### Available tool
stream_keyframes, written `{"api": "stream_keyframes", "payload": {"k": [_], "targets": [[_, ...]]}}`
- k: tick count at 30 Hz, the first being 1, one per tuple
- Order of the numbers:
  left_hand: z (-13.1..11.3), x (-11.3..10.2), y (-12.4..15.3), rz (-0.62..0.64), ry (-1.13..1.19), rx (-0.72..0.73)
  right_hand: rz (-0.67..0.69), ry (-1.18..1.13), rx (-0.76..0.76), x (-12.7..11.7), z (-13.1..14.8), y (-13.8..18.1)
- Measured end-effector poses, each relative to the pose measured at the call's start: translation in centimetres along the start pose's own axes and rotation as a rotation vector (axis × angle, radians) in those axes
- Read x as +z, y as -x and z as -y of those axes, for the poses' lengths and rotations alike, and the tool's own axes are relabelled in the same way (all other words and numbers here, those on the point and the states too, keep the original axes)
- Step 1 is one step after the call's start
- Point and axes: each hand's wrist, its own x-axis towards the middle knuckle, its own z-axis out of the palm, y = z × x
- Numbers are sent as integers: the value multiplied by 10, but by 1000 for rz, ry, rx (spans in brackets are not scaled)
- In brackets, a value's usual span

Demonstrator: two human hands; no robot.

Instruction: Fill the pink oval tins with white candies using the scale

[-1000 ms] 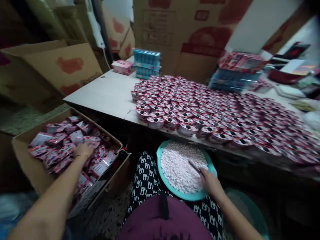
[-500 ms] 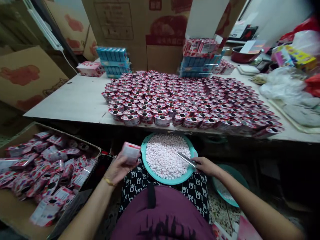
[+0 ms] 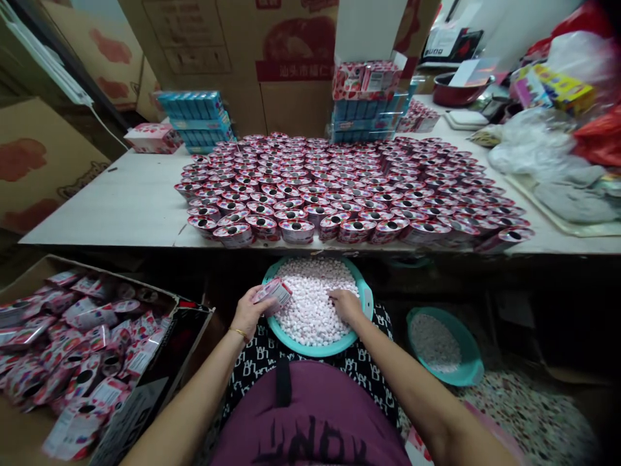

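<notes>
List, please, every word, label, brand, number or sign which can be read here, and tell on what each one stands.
"汕头市福仁": red band of the large cardboard box; the line stops at the white panel.
Purple garment: large dark letters, folded, not surely readable.
Patterned trousers: white letter-like motif, unclear.
Pink pack in the left hand, pink containers on the table, blue packs: print too small or blurred.

The left hand holds a small pink printed packet over a round teal plastic tub. Inside it, the right hand touches small white pieces.
</notes>
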Motion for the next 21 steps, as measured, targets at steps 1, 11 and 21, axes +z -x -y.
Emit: {"api": "stream_keyframes", "payload": {"k": [1, 11, 21], "targets": [[0, 1, -1, 0, 36, -14, 7, -38, -18, -2, -4, -1], [-4, 35, -9, 21, 542, -320, 7, -281, -235, -60, -2, 18], [10, 63, -3, -22, 702, -480, 61, 394, -185, -116, 77, 32]]}}
